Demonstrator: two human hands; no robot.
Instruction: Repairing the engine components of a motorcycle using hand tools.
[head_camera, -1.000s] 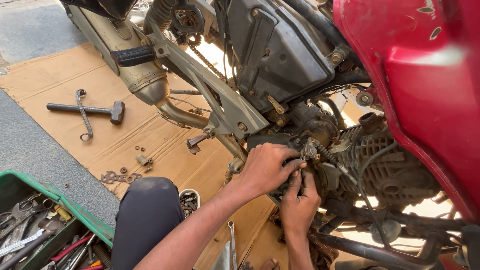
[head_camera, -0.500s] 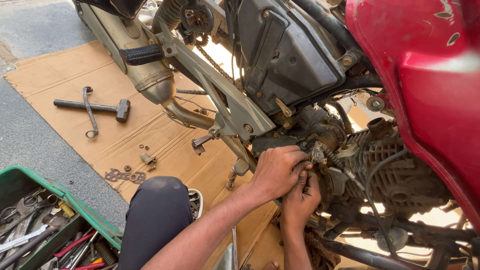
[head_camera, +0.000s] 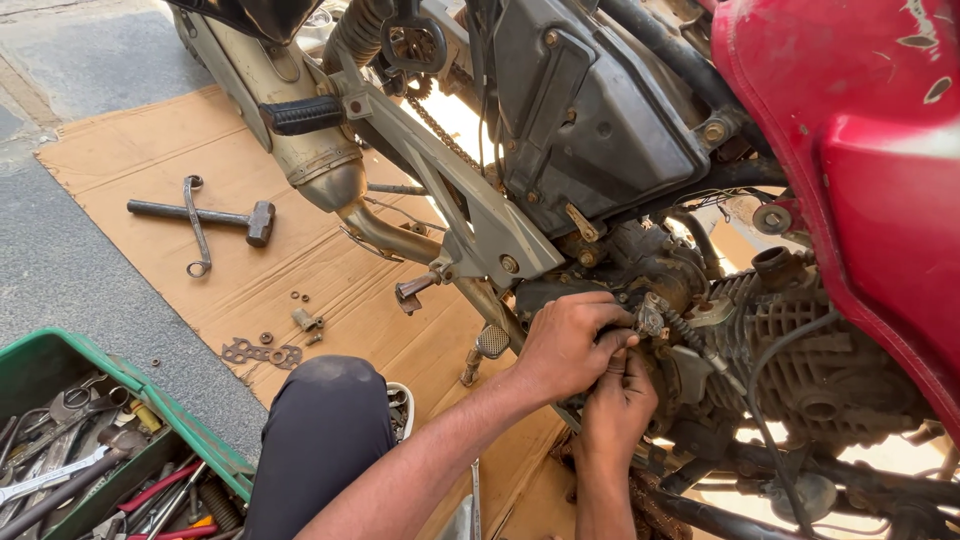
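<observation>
On the cardboard (head_camera: 330, 260), one hammer (head_camera: 205, 214), one motorcycle (head_camera: 600, 150), two hands (head_camera: 590, 365) closed on its carburetor (head_camera: 655, 300).

No labels, signs or screens show anywhere here. The nearest thing to packaging is 1 flattened brown cardboard sheet (head_camera: 300, 250), spread on the grey ground under the motorcycle, plain and unprinted, creased, with its left corner angled toward the top left of the head view

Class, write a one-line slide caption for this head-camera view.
Both hands, left above right, work at a motorcycle's engine, with a hammer on cardboard and a green toolbox nearby.
</observation>
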